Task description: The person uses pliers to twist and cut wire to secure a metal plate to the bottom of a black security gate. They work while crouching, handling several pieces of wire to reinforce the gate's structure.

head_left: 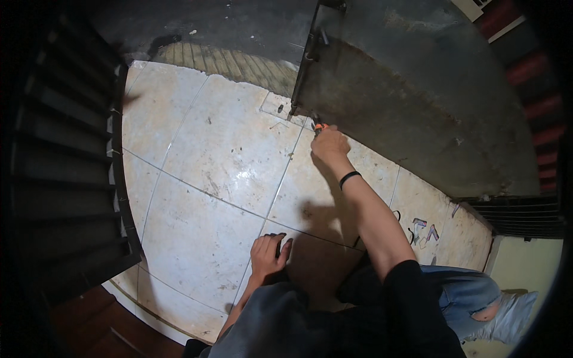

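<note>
**Right hand wrapped round an orange-and-dark tool, down by the gate's bottom corner**

So the right hand (331, 144) had a closed grip on the orange-and-dark tool (320, 127), arm stretched out, tool right by the foot of the metal gate (418, 101). Couldn't tell if its tip touched. The left hand (271, 253) was low near the knee, fingers curled, something dark by the thumb; couldn't tell if it was held.

My read: the step in hand was tool work at that lower edge, and the next move called for a steady wrist and careful lining-up.

Edges: the gate's bottom hemmed the tool in on the far side, and the tiles (209, 149) ended raggedly just past the corner. Most room was to the left, up to the slatted frame (65, 179). Small greyish pieces (431, 234) lay right of the forearm.
</note>
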